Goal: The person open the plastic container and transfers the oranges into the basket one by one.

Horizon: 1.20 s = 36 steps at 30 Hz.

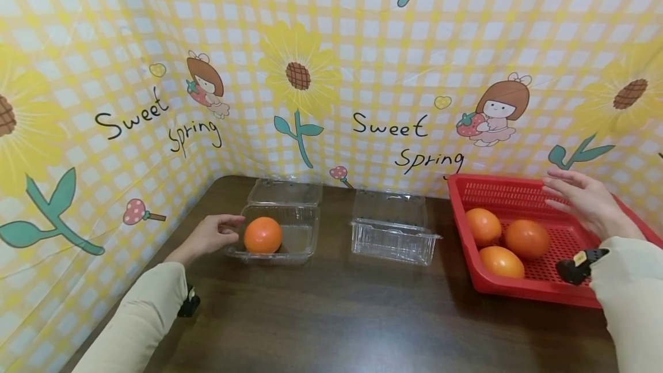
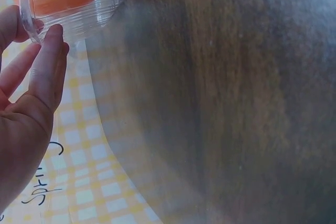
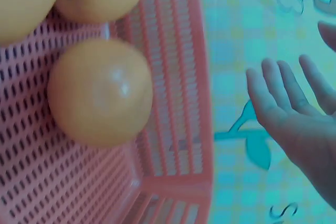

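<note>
My left hand (image 1: 209,239) is at the left side of an opened clear plastic clamshell box (image 1: 301,236). In the left wrist view, its thumb and fingers (image 2: 48,64) pinch the box's rim. One orange (image 1: 262,235) sits inside that box, close to the fingertips. My right hand (image 1: 587,200) is over the right part of a red perforated basket (image 1: 533,294), fingers extended and holding nothing. Three oranges (image 1: 526,239) lie together in the basket's left part; the right wrist view shows one orange (image 3: 100,93) nearest the basket wall.
A second opened clear clamshell box (image 1: 393,244) stands between the first box and the basket, its lid (image 1: 389,207) raised behind it. All stand on a dark wooden table (image 1: 331,309). A yellow checked cloth (image 1: 331,73) with printed flowers rises behind and at the left.
</note>
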{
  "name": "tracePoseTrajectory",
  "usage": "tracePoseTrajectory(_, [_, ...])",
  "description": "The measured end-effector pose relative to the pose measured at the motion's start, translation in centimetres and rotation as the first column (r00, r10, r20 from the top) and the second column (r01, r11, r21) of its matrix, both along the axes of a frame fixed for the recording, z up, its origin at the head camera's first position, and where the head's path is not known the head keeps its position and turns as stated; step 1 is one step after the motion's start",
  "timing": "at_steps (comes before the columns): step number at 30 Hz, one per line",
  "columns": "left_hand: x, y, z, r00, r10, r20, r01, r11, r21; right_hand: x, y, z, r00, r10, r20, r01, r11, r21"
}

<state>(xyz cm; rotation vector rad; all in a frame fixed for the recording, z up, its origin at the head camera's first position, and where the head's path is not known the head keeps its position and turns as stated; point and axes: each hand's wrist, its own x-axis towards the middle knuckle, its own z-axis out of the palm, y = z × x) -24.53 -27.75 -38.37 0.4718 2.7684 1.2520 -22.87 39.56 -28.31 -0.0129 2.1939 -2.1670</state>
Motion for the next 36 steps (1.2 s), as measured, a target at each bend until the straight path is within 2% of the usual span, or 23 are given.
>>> tracePoseTrajectory(3, [0.0, 0.0, 0.0, 1.000, 0.007, 0.004, -0.007, 1.000, 0.004, -0.1, -1.4, 0.7, 0.995, -0.085, -0.046, 0.089, 0.991, 0.100])
tracePoseTrajectory(5, [0.0, 0.0, -0.1, 1.000, 0.011, 0.003, -0.011, 1.000, 0.004, 0.0, -2.5, 1.2, 0.989, -0.126, -0.076, 0.134, 0.985, 0.113])
tracePoseTrajectory(8, [0.0, 0.0, -0.2, 1.000, 0.014, 0.002, -0.014, 1.000, 0.000, 0.1, -4.0, 2.1, 0.982, -0.148, -0.119, 0.158, 0.985, 0.072])
tracePoseTrajectory(12, [0.1, 0.0, -0.1, 1.000, 0.012, 0.004, -0.012, 1.000, -0.002, 0.4, -6.3, 3.1, 0.969, -0.141, -0.205, 0.144, 0.990, 0.000])
tracePoseTrajectory(17, [0.1, 0.1, 0.0, 1.000, 0.006, 0.005, -0.006, 1.000, 0.005, 0.9, -9.2, 4.1, 0.948, -0.095, -0.305, 0.102, 0.995, 0.007])
tracePoseTrajectory(20, [0.1, 0.1, 0.1, 1.000, 0.006, 0.006, -0.006, 1.000, 0.008, 1.3, -11.0, 4.7, 0.940, -0.060, -0.335, 0.093, 0.992, 0.083])
tracePoseTrajectory(23, [0.2, 0.1, 0.1, 1.000, 0.009, 0.009, -0.009, 1.000, 0.009, 1.8, -12.7, 5.3, 0.929, -0.009, -0.369, 0.088, 0.976, 0.197])
tracePoseTrajectory(27, [0.3, 0.1, 0.0, 1.000, 0.012, 0.008, -0.012, 1.000, 0.010, 2.3, -14.8, 5.7, 0.907, 0.067, -0.416, 0.057, 0.959, 0.277])
tracePoseTrajectory(36, [0.1, 0.0, -0.1, 1.000, 0.013, -0.002, -0.013, 1.000, 0.002, 2.9, -19.3, 7.0, 0.857, 0.208, -0.471, -0.107, 0.967, 0.233])
